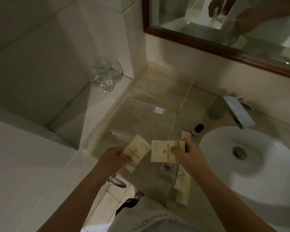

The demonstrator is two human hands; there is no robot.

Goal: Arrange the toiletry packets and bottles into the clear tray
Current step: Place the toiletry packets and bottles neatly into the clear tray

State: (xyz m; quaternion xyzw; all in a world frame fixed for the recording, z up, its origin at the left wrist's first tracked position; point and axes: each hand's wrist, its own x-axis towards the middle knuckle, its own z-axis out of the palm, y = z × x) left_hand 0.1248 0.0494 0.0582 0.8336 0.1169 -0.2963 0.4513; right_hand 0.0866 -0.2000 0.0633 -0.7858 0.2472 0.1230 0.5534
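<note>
Cream-coloured toiletry packets occupy both hands above the beige stone tabletop point(187, 104). The left hand point(113, 156) has its grip closed on one cream packet point(136, 150), thumb and fingers pinching the near, gold-striped end, so the packet tilts up and away toward the clear tray point(151, 106). The right hand point(187, 154) has its grip closed on a squarer cream packet point(162, 150), thumb on its face and fingers behind the right edge, where more packet edges show; whether that is one packet or several cannot be told. Both held packets hang over the near end of the tray, which is transparent acrylic and lies lengthwise along the raised tile ledge point(105, 111) at the tabletop's left. Further packets point(182, 186) lie on the tabletop below the right hand, just beside the white basin point(251, 166). A small dark-capped bottle point(197, 129) stands upright between the tray and the basin, near the chrome tap point(233, 111). Clear drinking glasses point(105, 74) stand clustered on the lower tiled shelf to the left, well apart from the tray. A wood-framed mirror point(221, 46) hangs above.
</note>
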